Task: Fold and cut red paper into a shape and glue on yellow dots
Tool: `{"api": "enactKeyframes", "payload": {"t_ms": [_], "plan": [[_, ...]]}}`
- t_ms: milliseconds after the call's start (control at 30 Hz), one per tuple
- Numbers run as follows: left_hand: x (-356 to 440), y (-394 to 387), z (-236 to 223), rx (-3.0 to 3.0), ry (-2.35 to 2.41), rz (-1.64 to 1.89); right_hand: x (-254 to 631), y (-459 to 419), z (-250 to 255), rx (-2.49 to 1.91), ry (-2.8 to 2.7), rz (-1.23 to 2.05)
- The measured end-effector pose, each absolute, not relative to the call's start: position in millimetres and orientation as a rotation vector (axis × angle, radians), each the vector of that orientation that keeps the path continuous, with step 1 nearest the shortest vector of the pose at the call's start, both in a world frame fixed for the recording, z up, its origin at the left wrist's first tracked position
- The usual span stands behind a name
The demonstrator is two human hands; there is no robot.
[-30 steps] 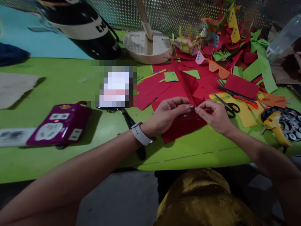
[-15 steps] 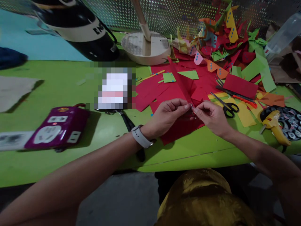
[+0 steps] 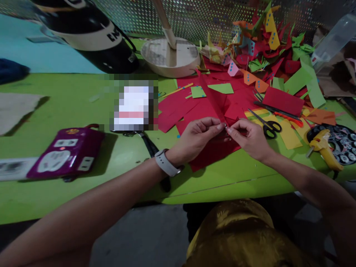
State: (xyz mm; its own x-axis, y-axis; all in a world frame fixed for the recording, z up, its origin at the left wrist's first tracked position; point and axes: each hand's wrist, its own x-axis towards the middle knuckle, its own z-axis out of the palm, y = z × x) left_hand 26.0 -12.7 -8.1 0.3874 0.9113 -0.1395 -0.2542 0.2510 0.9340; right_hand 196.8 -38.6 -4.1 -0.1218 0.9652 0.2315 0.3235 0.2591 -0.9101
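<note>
Tabletop (image 3: 236, 176), green, smooth: spans view side to side; front edge rounded, thin seam (image 3: 222, 187) running near it. Surface (image 3: 16, 40), light blue, flat: far left corner, sheet or second table unclear. Panel (image 3: 200, 18), perforated, greyish: upright behind tabletop, small bright specks at holes. Floor (image 3: 133, 230), grey, plain: below front edge, deep shadow alongside. Lighting: dim, uneven; soft sheen on green.

Single view, head cam: scene is shot from the wearer's head ht., aimed fwd & steeply down. Bare left hand (image 3: 194, 139) and bare right hand (image 3: 250, 138) are framed approx. mid-pic, at close range, above the smooth bright-green tabletop (image 3: 72, 85). Perforated grey mesh panel (image 3: 130, 18) is caught farther off, at top; yellow-brown patterned cloth (image 3: 233, 237), nearest bottom ctr.
</note>
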Motion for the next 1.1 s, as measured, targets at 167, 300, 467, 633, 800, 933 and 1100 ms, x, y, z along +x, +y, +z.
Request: {"api": "enactKeyframes", "payload": {"t_ms": [167, 300, 467, 633, 800, 933, 1100], "plan": [[26.1, -12.0, -7.5, 1.014, 0.823, 0.927, 196.9, -38.5, -3.6, -1.224, -1.645, 0.872], [25.7, -11.7, -7.2, 1.055, 0.843, 0.926, 197.0, -37.3, -4.0, -1.249, -1.670, 0.847], [25.3, -11.5, -9.4, 1.059, 0.826, 0.920, 197.3, -36.9, -5.4, -1.262, -1.664, 0.855], [25.9, -12.0, -8.7, 1.005, 0.792, 0.911, 197.0, -37.2, -6.4, -1.249, -1.625, 0.921], [26.2, -12.2, -7.5, 0.985, 0.790, 0.904, 196.8, -36.7, -7.5, -1.246, -1.617, 0.931], [25.4, -11.8, -8.5, 0.999, 0.791, 0.904, 197.2, -36.4, -7.9, -1.245, -1.617, 0.919], [23.9, -11.2, -10.0, 1.039, 0.800, 0.918, 197.7, -36.4, -5.6, -1.251, -1.665, 0.849]]}}
